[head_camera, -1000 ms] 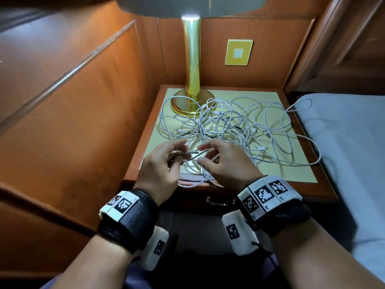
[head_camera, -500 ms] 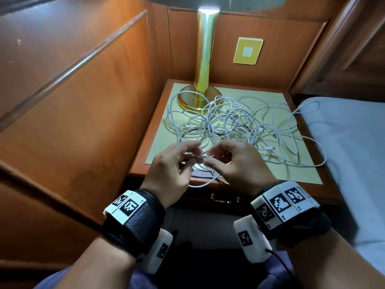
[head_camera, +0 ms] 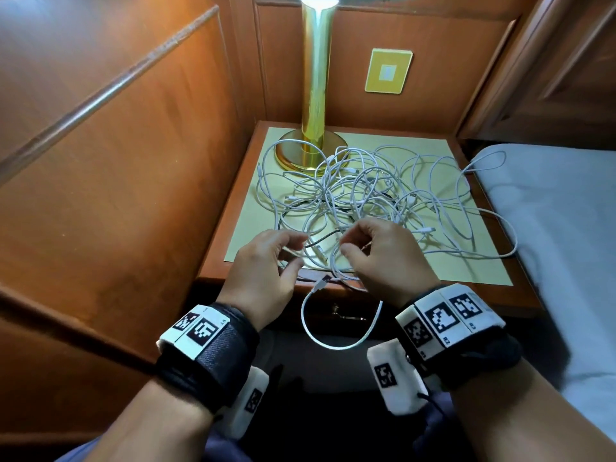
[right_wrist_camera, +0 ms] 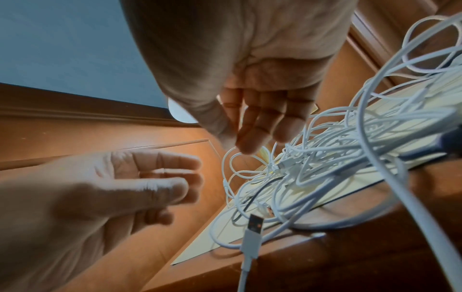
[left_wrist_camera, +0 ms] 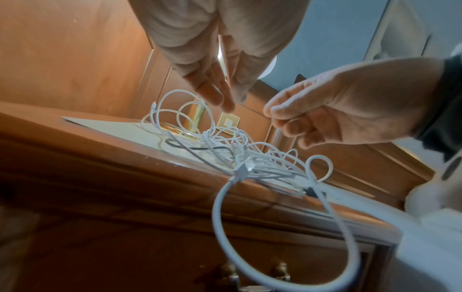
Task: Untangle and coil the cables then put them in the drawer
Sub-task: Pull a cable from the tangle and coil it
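White, smooth, round-section cables (head_camera: 360,195) lie tangled on the wooden nightstand (head_camera: 500,295); count indeterminate. One USB-plug end (head_camera: 321,283) loops over its front edge. Left hand (head_camera: 266,271) released; right hand (head_camera: 383,261) pinches a strand.

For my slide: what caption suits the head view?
Both hands work a tangle of white cables beside a brass lamp.

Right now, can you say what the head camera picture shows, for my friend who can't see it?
Two hands, the left hand and right hand, work at a tangle of white cables on a wooden nightstand. One cable loop with a USB plug hangs over the front edge. A brass lamp stands behind.
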A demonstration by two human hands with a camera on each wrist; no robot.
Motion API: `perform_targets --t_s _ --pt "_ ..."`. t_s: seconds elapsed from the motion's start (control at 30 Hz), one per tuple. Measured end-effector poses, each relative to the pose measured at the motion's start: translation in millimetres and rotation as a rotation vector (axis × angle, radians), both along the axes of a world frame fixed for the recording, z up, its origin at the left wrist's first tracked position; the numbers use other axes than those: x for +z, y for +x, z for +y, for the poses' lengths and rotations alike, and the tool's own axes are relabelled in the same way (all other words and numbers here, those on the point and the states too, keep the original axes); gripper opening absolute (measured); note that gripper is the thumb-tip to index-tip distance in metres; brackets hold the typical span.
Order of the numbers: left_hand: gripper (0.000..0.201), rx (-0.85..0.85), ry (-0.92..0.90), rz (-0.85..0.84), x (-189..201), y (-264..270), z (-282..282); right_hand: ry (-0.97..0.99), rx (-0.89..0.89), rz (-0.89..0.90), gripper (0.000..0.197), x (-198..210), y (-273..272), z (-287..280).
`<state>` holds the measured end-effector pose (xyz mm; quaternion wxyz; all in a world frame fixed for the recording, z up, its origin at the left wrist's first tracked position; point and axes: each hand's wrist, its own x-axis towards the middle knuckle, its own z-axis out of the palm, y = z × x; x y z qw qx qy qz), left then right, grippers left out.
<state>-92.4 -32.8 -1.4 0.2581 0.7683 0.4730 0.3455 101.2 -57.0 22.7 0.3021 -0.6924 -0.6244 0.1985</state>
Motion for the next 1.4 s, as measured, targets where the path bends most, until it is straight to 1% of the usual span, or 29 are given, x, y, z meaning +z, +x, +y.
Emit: perform_targets --t_s 0.1,0.23,0.3,0.37,0.43,0.5,0.53,0.6,0.67,0.77,0.83,0.97,1.1,1.17,1.27,1.33,1.4 --pt "0.027 -0.025 -0.088 0.132 -5.3 -3.2 2.2 -0.076 -0.138 -0.053 0.002 1.0 17.3 -0.2" --pt "0.018 -0.117 -0.096 0.221 -9.6 2.9 -1.4 -0.158 -0.253 -0.142 0.008 2.1 38.3 -7.6" --pt "0.012 -0.148 -0.104 0.273 -9.1 5.7 -3.8 -0.225 -0.277 -0.185 0.012 1.5 45.4 -13.4" --pt "0.007 -0.171 -0.109 0.297 -8.2 8.5 -5.7 -0.374 -0.246 -0.231 0.024 -2.4 50.7 -19.1" --pt "0.006 -0.184 -0.119 0.303 -6.8 11.7 -7.9 -0.491 -0.205 -0.251 0.043 -7.9 52.6 -23.7" --pt "0.006 -0.202 -0.126 0.298 -5.9 14.7 -11.3 -0.513 -0.188 -0.259 0.058 -10.5 51.1 -26.9" --pt "0.006 -0.219 -0.125 0.298 -6.2 16.4 -12.9 -0.509 -0.185 -0.259 0.061 -10.0 50.4 -28.8" --pt "0.006 -0.252 -0.127 0.313 -8.0 18.0 -16.3 -0.497 -0.180 -0.255 0.059 -8.2 47.9 -33.6" --pt "0.007 -0.282 -0.132 0.334 -10.3 20.2 -18.1 -0.496 -0.189 -0.257 0.050 -5.4 48.2 -39.0" --pt "0.008 -0.313 -0.115 0.343 -12.2 22.4 -19.1 -0.488 -0.235 -0.251 0.038 -6.6 54.6 -41.4" --pt "0.008 -0.326 -0.111 0.332 -13.1 24.3 -19.7 -0.466 -0.277 -0.246 0.036 -8.9 61.7 -41.7" --pt "0.007 -0.365 -0.117 0.348 -16.1 27.2 -20.7 -0.480 -0.334 -0.263 0.036 -16.1 79.0 -44.9" --pt "0.005 -0.382 -0.108 0.339 -19.9 32.1 -22.7 -0.460 -0.444 -0.235 0.050 -18.1 101.3 -48.5" --pt "0.005 -0.392 -0.111 0.342 -21.6 35.1 -23.7 -0.479 -0.419 -0.175 0.052 -16.4 109.8 -50.0" --pt "0.006 -0.429 -0.106 0.348 -17.8 43.1 -23.4 -0.488 -0.336 -0.026 0.046 -17.2 113.3 -47.7" --pt "0.006 -0.437 -0.086 0.331 -9.9 52.5 -23.3 -0.469 -0.321 -0.027 0.038 -20.1 111.3 -43.7" --pt "0.005 -0.419 -0.080 0.287 -0.2 63.4 -22.6 -0.399 -0.345 -0.038 0.021 -20.0 109.0 -40.7"
